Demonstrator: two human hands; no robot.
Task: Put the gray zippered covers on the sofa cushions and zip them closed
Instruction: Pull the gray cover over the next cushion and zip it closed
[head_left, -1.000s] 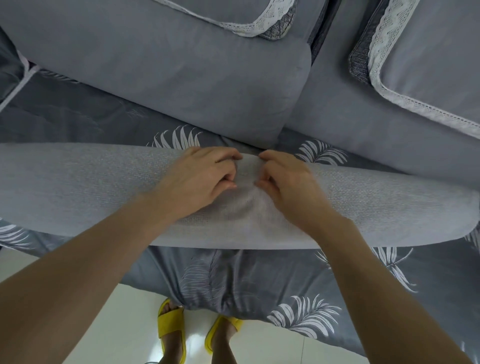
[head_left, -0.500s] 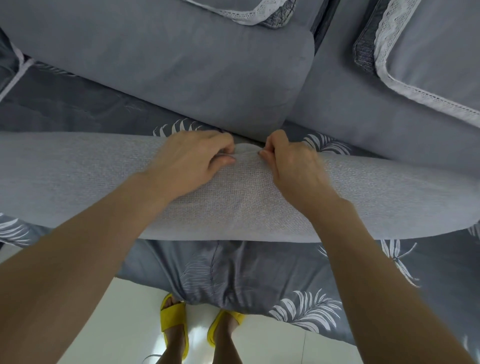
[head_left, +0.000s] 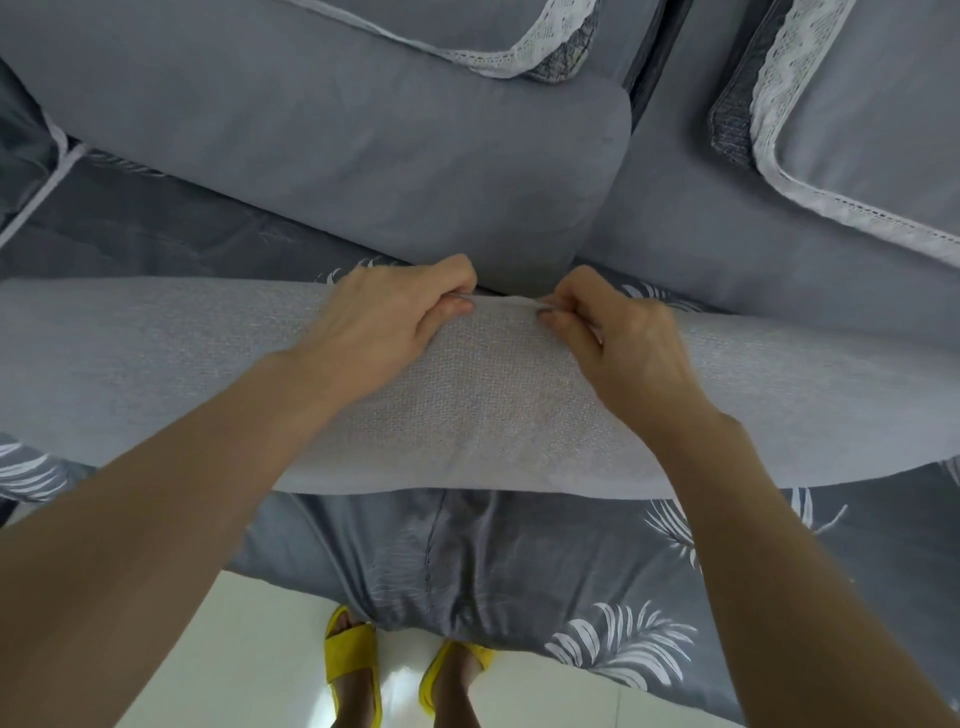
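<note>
A long cushion in a light gray woven cover (head_left: 493, 415) lies crosswise in front of me on the sofa seat. My left hand (head_left: 389, 317) grips the cover's far top edge, fingers curled over it. My right hand (head_left: 618, 332) pinches the same edge a short way to the right. The strip of edge between the two hands is pulled taut. The zipper itself is hidden behind the far edge.
Two gray back cushions (head_left: 363, 145) (head_left: 753, 234) stand just behind the held cushion, with lace-trimmed throws (head_left: 769, 104) on top. A dark gray leaf-print sheet (head_left: 519, 571) covers the seat and hangs over its front. White floor (head_left: 234, 649) and my yellow sandals (head_left: 353, 665) are below.
Both hands have slid from the top face of the cushion up to its far edge and moved apart, now gripping the cover's edge. The cushion has tilted slightly toward the back cushions.
</note>
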